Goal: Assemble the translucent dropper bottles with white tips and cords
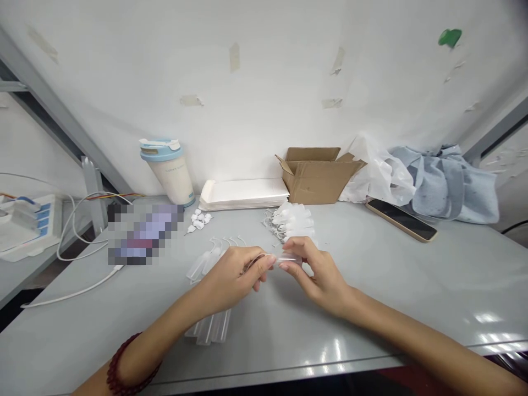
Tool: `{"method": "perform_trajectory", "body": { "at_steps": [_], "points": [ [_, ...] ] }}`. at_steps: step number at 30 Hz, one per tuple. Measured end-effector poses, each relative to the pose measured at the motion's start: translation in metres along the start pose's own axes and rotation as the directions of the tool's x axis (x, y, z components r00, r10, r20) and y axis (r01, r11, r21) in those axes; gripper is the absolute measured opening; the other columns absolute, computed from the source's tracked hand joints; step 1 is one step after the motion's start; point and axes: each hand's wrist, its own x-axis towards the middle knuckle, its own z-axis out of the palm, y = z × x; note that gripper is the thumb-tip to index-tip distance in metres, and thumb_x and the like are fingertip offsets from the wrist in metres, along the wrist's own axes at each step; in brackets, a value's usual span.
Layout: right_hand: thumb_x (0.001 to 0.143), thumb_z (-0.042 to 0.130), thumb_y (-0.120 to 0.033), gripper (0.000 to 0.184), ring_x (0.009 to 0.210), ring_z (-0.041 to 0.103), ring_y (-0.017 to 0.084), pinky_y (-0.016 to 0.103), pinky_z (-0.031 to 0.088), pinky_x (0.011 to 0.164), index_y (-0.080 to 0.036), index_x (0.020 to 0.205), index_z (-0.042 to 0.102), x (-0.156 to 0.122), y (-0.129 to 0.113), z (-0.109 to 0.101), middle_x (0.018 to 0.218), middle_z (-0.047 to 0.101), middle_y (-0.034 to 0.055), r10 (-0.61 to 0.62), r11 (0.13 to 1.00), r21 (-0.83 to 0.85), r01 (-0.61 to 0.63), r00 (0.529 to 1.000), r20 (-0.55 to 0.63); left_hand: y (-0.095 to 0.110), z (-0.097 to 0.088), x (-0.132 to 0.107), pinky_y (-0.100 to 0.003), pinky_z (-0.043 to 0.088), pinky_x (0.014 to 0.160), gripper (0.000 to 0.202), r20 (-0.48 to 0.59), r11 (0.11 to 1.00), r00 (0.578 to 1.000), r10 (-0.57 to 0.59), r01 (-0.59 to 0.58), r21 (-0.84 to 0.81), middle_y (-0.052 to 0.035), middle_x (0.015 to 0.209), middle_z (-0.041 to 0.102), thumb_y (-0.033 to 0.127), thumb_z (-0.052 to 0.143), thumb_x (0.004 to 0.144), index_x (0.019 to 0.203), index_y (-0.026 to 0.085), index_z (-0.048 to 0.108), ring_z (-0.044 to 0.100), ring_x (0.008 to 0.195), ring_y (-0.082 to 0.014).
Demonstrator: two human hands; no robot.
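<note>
My right hand (pixel 317 272) pinches a short clear plastic tube (pixel 291 257) between thumb and fingertips. Facing it at the tube's left end, my left hand (pixel 243 269) is closed on a thin pale cord (pixel 252 260); whatever else lies between those fingertips is too small to make out. Clear tubes (pixel 212 329) lie in a row under and beyond my left wrist, partly covered by it, and more tubes with cords (pixel 202 265) show behind that hand. Past my right hand sits a heap of whitish tubes with thin cords (pixel 293 221). Several small white caps (pixel 199 220) lie loose farther left.
Along the wall stand a cup (pixel 171 173), a stack of white envelopes (pixel 245 193), an open cardboard box (pixel 315 179), a white plastic bag (pixel 377 176) and a blue cloth bag (pixel 449 184). A phone (pixel 402 220) lies at right. A white cable (pixel 78 296) crosses the table's left side.
</note>
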Motion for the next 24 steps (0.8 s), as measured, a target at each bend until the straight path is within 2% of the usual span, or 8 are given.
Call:
{"method": "perform_trajectory", "body": {
  "at_steps": [3, 7, 10, 12, 14, 17, 20, 24],
  "points": [
    [0.087, 0.05, -0.036, 0.019, 0.051, 0.042, 0.01, 0.023, 0.033, 0.048, -0.021, 0.095, 0.043, 0.004, -0.005, -0.004, 0.059, 0.051, -0.0045, 0.181, 0.945, 0.261, -0.197, 0.98, 0.087, 0.003, 0.003, -0.001, -0.022, 0.037, 0.052, 0.036, -0.063, 0.987, 0.992, 0.112, -0.104, 0.119, 0.003, 0.053, 0.05, 0.031, 0.037, 0.093, 0.062, 0.017, 0.05, 0.047, 0.05, -0.0105],
    [0.08, 0.059, -0.044, 0.028, 0.044, 0.037, 0.007, 0.019, 0.028, 0.039, -0.018, 0.084, 0.048, 0.01, -0.005, -0.008, 0.054, 0.045, -0.0062, 0.322, 0.684, 0.579, -0.444, 0.896, 0.306, 0.001, 0.008, -0.003, -0.023, 0.036, 0.055, 0.026, -0.078, 0.919, 0.942, 0.328, -0.298, 0.258, 0.0006, 0.061, 0.051, 0.022, 0.038, 0.093, 0.074, 0.017, 0.055, 0.046, 0.057, -0.0119],
    [0.074, 0.067, -0.04, 0.028, 0.043, 0.031, 0.005, 0.015, 0.022, 0.033, -0.018, 0.078, 0.049, 0.014, -0.004, -0.01, 0.054, 0.038, -0.0073, 0.381, 0.485, 0.656, -0.578, 0.815, 0.436, -0.006, 0.013, -0.004, -0.023, 0.035, 0.055, 0.021, -0.087, 0.861, 0.902, 0.424, -0.371, 0.346, -0.0017, 0.067, 0.051, 0.019, 0.038, 0.093, 0.079, 0.016, 0.053, 0.045, 0.059, -0.0128],
    [0.075, 0.067, -0.038, 0.027, 0.041, 0.025, 0.004, 0.014, 0.02, 0.031, -0.019, 0.076, 0.048, 0.015, -0.005, -0.01, 0.053, 0.033, -0.0087, 0.406, 0.415, 0.665, -0.62, 0.781, 0.475, -0.01, 0.016, -0.004, -0.024, 0.036, 0.055, 0.019, -0.096, 0.829, 0.879, 0.468, -0.398, 0.393, -0.0029, 0.07, 0.051, 0.018, 0.038, 0.093, 0.082, 0.015, 0.053, 0.045, 0.061, -0.0134],
    [0.077, 0.064, -0.04, 0.027, 0.04, 0.022, 0.005, 0.015, 0.021, 0.031, -0.019, 0.073, 0.047, 0.015, -0.006, -0.01, 0.049, 0.031, -0.0098, 0.417, 0.454, 0.651, -0.608, 0.791, 0.448, -0.012, 0.017, -0.004, -0.024, 0.036, 0.056, 0.017, -0.099, 0.821, 0.871, 0.481, -0.407, 0.4, -0.0028, 0.07, 0.051, 0.018, 0.038, 0.092, 0.083, 0.015, 0.053, 0.045, 0.062, -0.0135],
    [0.082, 0.057, -0.042, 0.025, 0.041, 0.034, 0.007, 0.02, 0.032, 0.039, -0.019, 0.073, 0.049, 0.012, -0.007, -0.01, 0.047, 0.039, -0.0076, 0.392, 0.733, 0.501, -0.461, 0.887, 0.244, -0.009, 0.016, -0.002, -0.024, 0.037, 0.057, 0.017, -0.115, 0.879, 0.906, 0.407, -0.355, 0.32, -0.0012, 0.069, 0.052, 0.021, 0.04, 0.091, 0.083, 0.016, 0.054, 0.045, 0.06, -0.0126],
    [0.084, 0.055, -0.036, 0.017, 0.055, 0.047, 0.012, 0.024, 0.039, 0.051, -0.019, 0.082, 0.055, 0.008, -0.002, -0.008, 0.063, 0.055, 0.0001, 0.146, 0.978, 0.147, -0.146, 0.989, 0.017, -0.002, 0.012, 0.0, -0.023, 0.037, 0.055, 0.024, -0.134, 0.961, 0.965, 0.226, -0.199, 0.192, 0.0008, 0.065, 0.052, 0.026, 0.04, 0.091, 0.075, 0.017, 0.054, 0.047, 0.059, -0.0117],
    [0.09, 0.044, -0.029, 0.019, 0.062, 0.05, 0.016, 0.028, 0.04, 0.058, -0.019, 0.098, 0.058, 0.004, 0.006, -0.005, 0.073, 0.057, 0.0055, -0.204, 0.964, -0.168, 0.206, 0.979, 0.032, 0.004, 0.005, 0.0, -0.021, 0.032, 0.049, 0.037, -0.049, 0.998, 0.998, 0.043, -0.04, 0.056, 0.0026, 0.057, 0.054, 0.034, 0.037, 0.093, 0.064, 0.017, 0.053, 0.044, 0.052, -0.0097]
  ]
}}
